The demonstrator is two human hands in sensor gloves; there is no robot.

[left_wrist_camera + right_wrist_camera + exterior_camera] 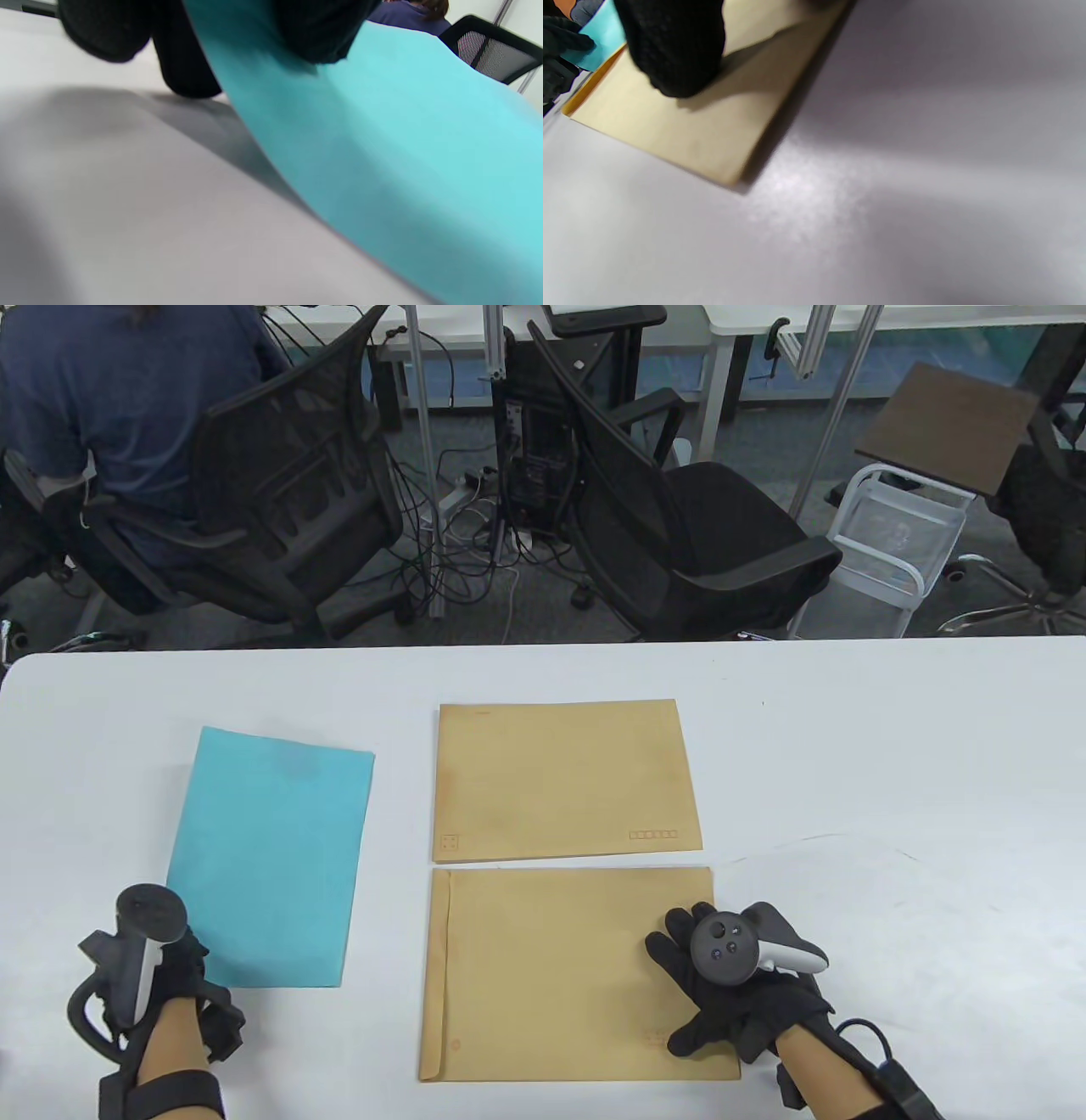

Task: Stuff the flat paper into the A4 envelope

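A flat blue paper (271, 857) lies on the white table (891, 814) at the left. My left hand (191, 963) is at its near left corner. In the left wrist view one finger (314, 34) lies on top of the paper (403, 148) and another (186, 67) is under its raised edge, so the hand pinches that corner. A brown A4 envelope (568, 976) lies in front of me with its flap strip (439, 976) at the left. My right hand (704, 976) rests flat on its right part, and a fingertip (674, 51) presses the envelope (704, 127).
A second brown envelope (564, 780) lies just beyond the near one. Office chairs (704, 526) and a seated person (110, 407) are behind the table's far edge.
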